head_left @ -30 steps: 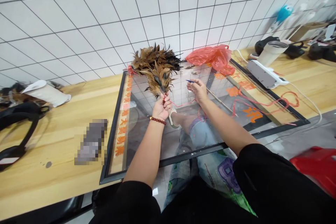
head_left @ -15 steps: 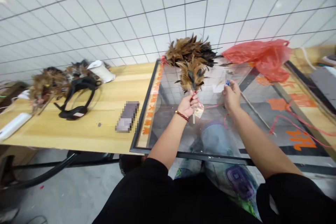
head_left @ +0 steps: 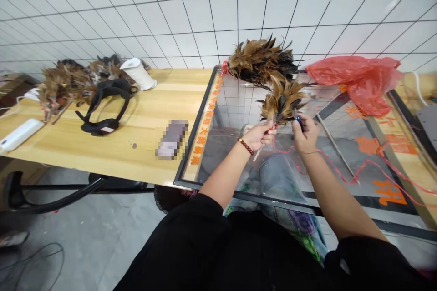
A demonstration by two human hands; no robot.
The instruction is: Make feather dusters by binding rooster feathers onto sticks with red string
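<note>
My left hand (head_left: 261, 137), with a beaded bracelet at the wrist, is closed round the stick of a small brown and black feather bundle (head_left: 282, 100). The pale end of the stick shows below the fingers. My right hand (head_left: 305, 134) grips a small blue tool (head_left: 298, 121) whose metal tip points up at the feathers' right side. Pink string (head_left: 336, 173) runs from near the left hand to the right over the glass. Behind the bundle lies a larger feather duster (head_left: 261, 60) with a red tie at its left end.
A black-framed glass panel (head_left: 235, 145) with orange lettering lies under the hands. A red plastic bag (head_left: 358, 77) and a thin stick (head_left: 336, 148) are to the right. Leftward are a blurred phone (head_left: 172, 138), black headgear (head_left: 102, 109), a white roll (head_left: 139, 74) and more feathers (head_left: 66, 79).
The feather bundle and left hand have shifted right relative to the panel. The right hand has come close to the feathers with the blue tool. The view has shifted slightly.
</note>
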